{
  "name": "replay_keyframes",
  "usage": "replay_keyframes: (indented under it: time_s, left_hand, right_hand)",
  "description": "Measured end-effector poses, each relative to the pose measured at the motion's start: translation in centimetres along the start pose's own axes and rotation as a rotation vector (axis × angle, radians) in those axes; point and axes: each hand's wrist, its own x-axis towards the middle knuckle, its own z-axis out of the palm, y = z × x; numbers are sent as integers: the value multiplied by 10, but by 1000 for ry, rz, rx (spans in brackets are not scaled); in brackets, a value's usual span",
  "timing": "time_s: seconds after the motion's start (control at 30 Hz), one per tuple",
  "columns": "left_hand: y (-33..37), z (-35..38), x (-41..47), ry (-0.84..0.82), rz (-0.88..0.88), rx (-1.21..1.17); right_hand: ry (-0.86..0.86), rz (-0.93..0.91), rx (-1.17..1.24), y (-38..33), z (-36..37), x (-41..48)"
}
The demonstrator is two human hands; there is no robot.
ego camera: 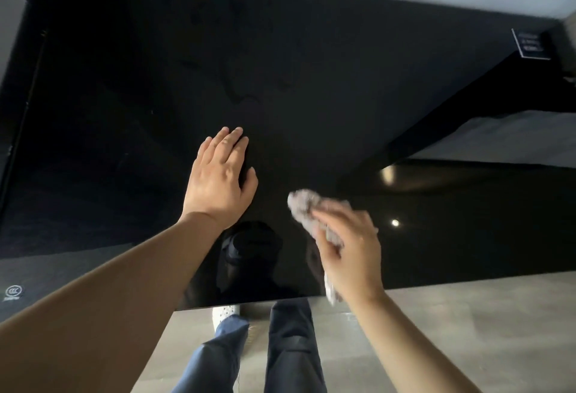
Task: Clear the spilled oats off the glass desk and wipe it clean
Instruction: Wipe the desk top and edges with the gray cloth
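The black glass desk (131, 130) fills most of the view, glossy, with faint smear marks near its middle. My left hand (219, 174) lies flat on the glass with its fingers straight and together. To its right, my right hand (349, 246) grips a crumpled grey cloth (304, 205) just above or on the glass near the front edge; the cloth is blurred. One end of the cloth hangs down below my palm. No oats show on the surface.
The desk's front edge (249, 303) runs just ahead of my legs and a white shoe (226, 313) on a grey floor. A small dark label (530, 43) sits at the far right corner. A pale wall borders the back.
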Motion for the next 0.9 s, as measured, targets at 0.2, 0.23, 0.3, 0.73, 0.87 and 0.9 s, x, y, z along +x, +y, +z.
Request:
replay_keyframes:
  time_s: [0.2,0.23,0.3,0.73,0.87,0.9]
  left_hand:
    - [0,-1,0,2,-5,-13]
    - [0,0,-1,5,-5,-15]
    - [0,0,-1,14,-12,-19]
    - [0,2,-2,52,-14,-23]
    - [-1,5,-2,73,-12,-29]
    - [-2,5,-2,79,-10,-30]
  right_hand:
    - [-25,81,170,-4,-40,-3]
    - [59,106,164,3,-42,14]
    - [172,156,86,14,-35,51]
    - [-107,-24,45,-11,-21,-71]
    - [56,33,107,-3,-43,-33]
    - [137,79,61,2,-38,-13]
